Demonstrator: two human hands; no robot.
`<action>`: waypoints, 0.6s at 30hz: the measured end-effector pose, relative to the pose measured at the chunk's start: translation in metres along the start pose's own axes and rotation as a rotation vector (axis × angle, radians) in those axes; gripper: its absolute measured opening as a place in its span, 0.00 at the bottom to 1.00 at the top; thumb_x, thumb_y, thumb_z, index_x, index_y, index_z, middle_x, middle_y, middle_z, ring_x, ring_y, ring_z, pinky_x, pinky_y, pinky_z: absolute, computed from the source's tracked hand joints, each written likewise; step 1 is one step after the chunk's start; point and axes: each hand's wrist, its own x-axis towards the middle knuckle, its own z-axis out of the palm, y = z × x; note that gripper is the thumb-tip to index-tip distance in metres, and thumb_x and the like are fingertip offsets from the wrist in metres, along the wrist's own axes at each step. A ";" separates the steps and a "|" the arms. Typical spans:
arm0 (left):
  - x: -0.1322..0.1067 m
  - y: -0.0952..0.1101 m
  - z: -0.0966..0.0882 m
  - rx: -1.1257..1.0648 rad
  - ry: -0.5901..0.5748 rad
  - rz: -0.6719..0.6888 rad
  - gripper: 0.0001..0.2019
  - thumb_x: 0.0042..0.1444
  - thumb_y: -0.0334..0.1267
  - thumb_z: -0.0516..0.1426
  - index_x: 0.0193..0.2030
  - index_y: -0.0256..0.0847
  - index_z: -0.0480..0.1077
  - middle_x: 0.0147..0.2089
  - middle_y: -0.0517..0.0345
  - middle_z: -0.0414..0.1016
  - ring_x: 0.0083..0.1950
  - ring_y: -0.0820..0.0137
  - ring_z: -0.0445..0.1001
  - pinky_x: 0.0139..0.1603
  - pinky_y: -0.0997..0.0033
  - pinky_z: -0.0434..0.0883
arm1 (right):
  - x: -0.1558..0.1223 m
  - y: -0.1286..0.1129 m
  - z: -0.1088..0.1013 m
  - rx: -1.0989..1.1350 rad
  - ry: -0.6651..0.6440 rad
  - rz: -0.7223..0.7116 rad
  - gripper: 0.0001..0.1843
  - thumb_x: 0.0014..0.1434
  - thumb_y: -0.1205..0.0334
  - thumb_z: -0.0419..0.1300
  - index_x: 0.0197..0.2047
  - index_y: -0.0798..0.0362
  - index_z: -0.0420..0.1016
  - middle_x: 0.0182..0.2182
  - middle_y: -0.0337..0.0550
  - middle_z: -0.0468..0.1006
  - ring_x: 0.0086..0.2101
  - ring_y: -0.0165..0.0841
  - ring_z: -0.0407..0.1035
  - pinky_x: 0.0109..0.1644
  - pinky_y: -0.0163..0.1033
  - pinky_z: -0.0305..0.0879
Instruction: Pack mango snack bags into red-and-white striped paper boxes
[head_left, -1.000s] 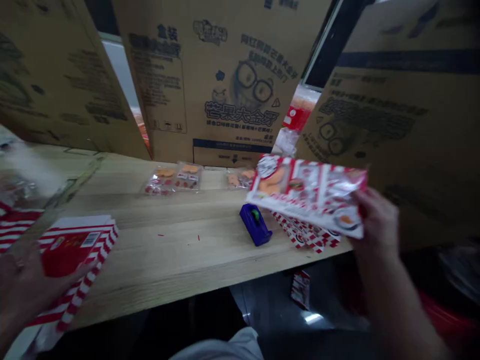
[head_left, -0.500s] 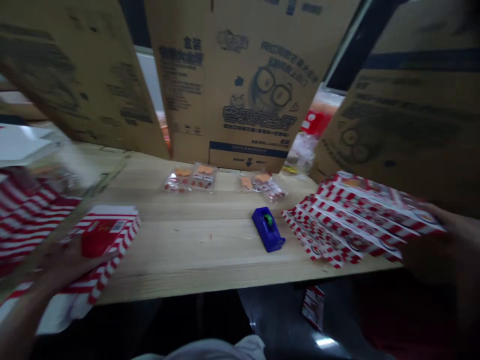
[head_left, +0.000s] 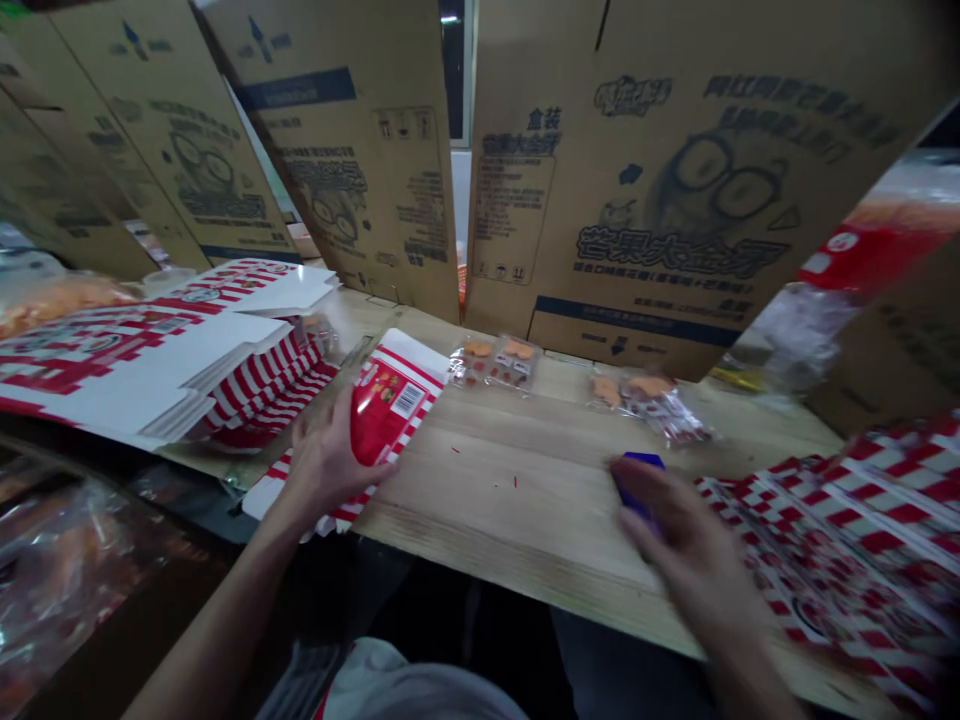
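On the left of the table, my left hand [head_left: 330, 455] is closed around a red-and-white striped paper box [head_left: 409, 375]. Its red panel with a barcode faces up, and its white flaps stick out near the table's front edge. My right hand [head_left: 667, 520] hovers at the blue tape dispenser [head_left: 643, 460] and hides most of it. Motion blurs this hand, but thumb and fingers look apart. Whether they touch the dispenser I cannot tell. Small clear packets with orange pieces [head_left: 491, 362] lie behind, with more packets [head_left: 649, 395] to their right.
Flat printed cartons [head_left: 225, 335] are piled at the left, beside folded striped ones [head_left: 262, 390]. A stack of striped boxes [head_left: 847, 530] fills the right end. Tall cardboard boxes [head_left: 675, 200] wall off the back. Plastic bags [head_left: 67, 570] sit below at lower left.
My view has turned left. My right hand has left the striped boxes at the right and come to the tape dispenser. The box in my left hand is now tilted up more.
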 end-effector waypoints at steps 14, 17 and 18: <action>-0.067 0.069 0.077 -1.329 -0.447 -0.217 0.25 0.43 0.42 0.66 0.48 0.34 0.71 0.37 0.50 0.80 0.38 0.59 0.79 0.42 0.58 0.75 | -0.023 0.046 0.089 0.656 -0.090 0.416 0.16 0.45 0.57 0.72 0.37 0.54 0.78 0.35 0.44 0.83 0.34 0.40 0.77 0.42 0.46 0.74; -0.071 0.074 0.081 -1.509 -0.600 -0.312 0.15 0.43 0.42 0.67 0.34 0.34 0.74 0.31 0.53 0.80 0.31 0.62 0.78 0.36 0.64 0.75 | -0.032 0.060 0.080 0.728 -0.105 0.488 0.16 0.45 0.59 0.73 0.37 0.54 0.79 0.36 0.45 0.83 0.35 0.40 0.77 0.43 0.46 0.74; -0.071 0.076 0.082 -1.523 -0.612 -0.305 0.14 0.44 0.42 0.67 0.34 0.34 0.75 0.31 0.53 0.80 0.31 0.63 0.78 0.35 0.65 0.75 | -0.035 0.063 0.079 0.746 -0.118 0.508 0.16 0.45 0.59 0.73 0.38 0.55 0.79 0.36 0.45 0.83 0.35 0.40 0.77 0.44 0.46 0.74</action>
